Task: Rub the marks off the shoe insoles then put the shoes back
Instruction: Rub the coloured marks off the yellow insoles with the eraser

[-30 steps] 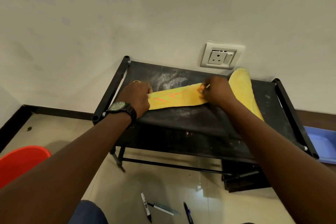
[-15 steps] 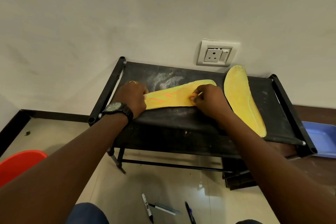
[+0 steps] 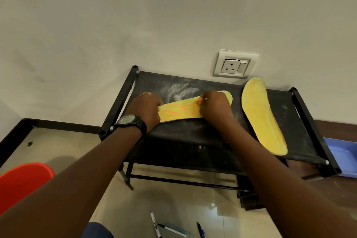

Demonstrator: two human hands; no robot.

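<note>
Left hand (image 3: 146, 110) holds down the marked insole (image 3: 179, 113); right hand (image 3: 214, 107) pinches a small object (image 3: 201, 99) against it.

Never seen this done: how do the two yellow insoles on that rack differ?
The marked insole bears orange lines; the plain insole shows none. The marked insole lies crosswise, held by the left hand and rubbed by the right hand; the plain insole lies untouched, front to back. Both are yellow, on the rack.

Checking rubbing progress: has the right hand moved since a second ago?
Yes: right hand slid left along the marked insole, away from below the wall socket.
</note>
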